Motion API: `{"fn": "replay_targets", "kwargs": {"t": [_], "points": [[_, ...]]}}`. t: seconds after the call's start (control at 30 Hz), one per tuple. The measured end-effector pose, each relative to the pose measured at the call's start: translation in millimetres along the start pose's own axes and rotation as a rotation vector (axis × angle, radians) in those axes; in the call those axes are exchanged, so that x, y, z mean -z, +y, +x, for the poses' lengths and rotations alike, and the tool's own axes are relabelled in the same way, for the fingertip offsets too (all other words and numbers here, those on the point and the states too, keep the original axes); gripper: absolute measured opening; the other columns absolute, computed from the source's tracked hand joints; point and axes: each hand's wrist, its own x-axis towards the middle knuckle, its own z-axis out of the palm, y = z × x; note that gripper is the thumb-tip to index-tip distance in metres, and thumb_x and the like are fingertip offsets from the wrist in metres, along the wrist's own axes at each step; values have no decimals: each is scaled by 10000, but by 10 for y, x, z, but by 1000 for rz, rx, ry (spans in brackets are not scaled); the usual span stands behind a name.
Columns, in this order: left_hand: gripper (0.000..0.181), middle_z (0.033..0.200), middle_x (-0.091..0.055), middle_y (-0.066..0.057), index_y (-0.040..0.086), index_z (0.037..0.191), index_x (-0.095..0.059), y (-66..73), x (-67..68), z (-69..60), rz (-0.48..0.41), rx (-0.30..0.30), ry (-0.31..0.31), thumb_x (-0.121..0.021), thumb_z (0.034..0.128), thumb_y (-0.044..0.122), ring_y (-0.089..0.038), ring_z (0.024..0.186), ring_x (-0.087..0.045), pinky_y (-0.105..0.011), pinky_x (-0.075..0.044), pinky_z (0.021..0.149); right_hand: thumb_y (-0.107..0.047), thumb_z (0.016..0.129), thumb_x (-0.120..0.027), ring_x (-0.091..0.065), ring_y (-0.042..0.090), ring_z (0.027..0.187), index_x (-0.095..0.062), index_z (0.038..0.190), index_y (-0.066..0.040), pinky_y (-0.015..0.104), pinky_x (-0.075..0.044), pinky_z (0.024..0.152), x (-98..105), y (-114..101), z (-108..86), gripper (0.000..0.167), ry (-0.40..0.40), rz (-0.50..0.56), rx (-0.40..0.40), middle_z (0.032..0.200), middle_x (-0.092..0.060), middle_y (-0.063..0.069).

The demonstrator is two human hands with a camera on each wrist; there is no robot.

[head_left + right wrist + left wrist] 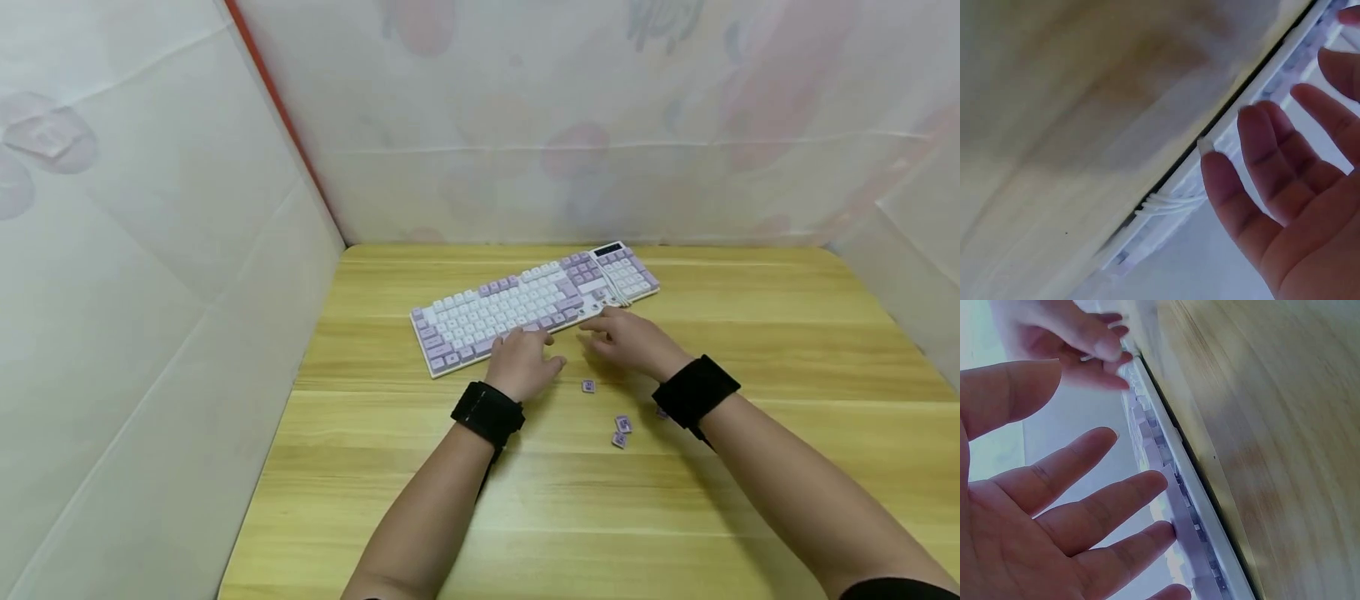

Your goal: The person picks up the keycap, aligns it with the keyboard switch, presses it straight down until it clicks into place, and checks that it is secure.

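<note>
A white and purple keyboard (495,312) lies slanted on the wooden table, with bare spots among its keys near the arrow-key area. At its front edge is my left hand (521,365), fingers spread; in the left wrist view, the fingertips (1159,481) are against or very near the purple front-row keys. My right hand (633,340) is farther right, its fingers loosely bent beside the front edge, and I see nothing held in it. Loose purple keycaps lie on the table: one keycap (588,386) between the hands, and a pair of keycaps (622,426) nearer me.
White cable (611,282) loops cross the keyboard near the number pad. Another keycap (662,412) is partly hidden by the right black wristband (696,392). Pale patterned sheets (525,125) stand behind and beside the wooden table (540,517).
</note>
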Motion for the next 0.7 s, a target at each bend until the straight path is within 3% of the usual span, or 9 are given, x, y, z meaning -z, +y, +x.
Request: {"fn": "replay_targets", "kwargs": {"t": [0.17,0.3,0.47,0.57,0.7], "points": [[379,1216,-689,-14,148,1219,-695,11,2,-14,21,4,-2,-666,929,390,-250,1205,-555,-533,-358,1079,-312,877,-751,-548,110,769,-758,1057,-131,308,-486,703,-22,-124,-162,256,-132,110,65,898,-637,-7],[378,1191,-702,-27,132,1206,-702,10,5,-14,25,-22,17,-676,922,380,-251,1187,-569,-482,-396,1042,-356,832,-788,-496,98,714,-737,985,-189,267,-436,656,-17,-238,-247,232,-235,135,84,809,-573,-51],[364,1176,-710,-55,105,1194,-704,24,19,-26,-17,-63,37,-681,922,345,-241,1139,-626,-400,-470,998,-208,834,-785,-484,62,657,-722,938,-161,250,-431,630,-28,-265,-259,130,-251,90,125,731,-556,-92],[356,1189,-707,-59,97,1197,-701,36,19,-32,-57,-74,31,-672,929,330,-225,1077,-661,-351,-524,916,-153,850,-756,-491,51,658,-725,926,-152,242,-442,636,-48,-250,-260,82,-251,74,116,723,-566,-107],[357,1216,-696,-51,89,1203,-697,46,3,-34,-82,-79,13,-666,934,323,-216,1086,-658,-336,-530,903,-129,861,-724,-505,58,668,-729,921,-145,243,-455,641,-58,-237,-279,63,-240,80,102,739,-589,-104]]}}
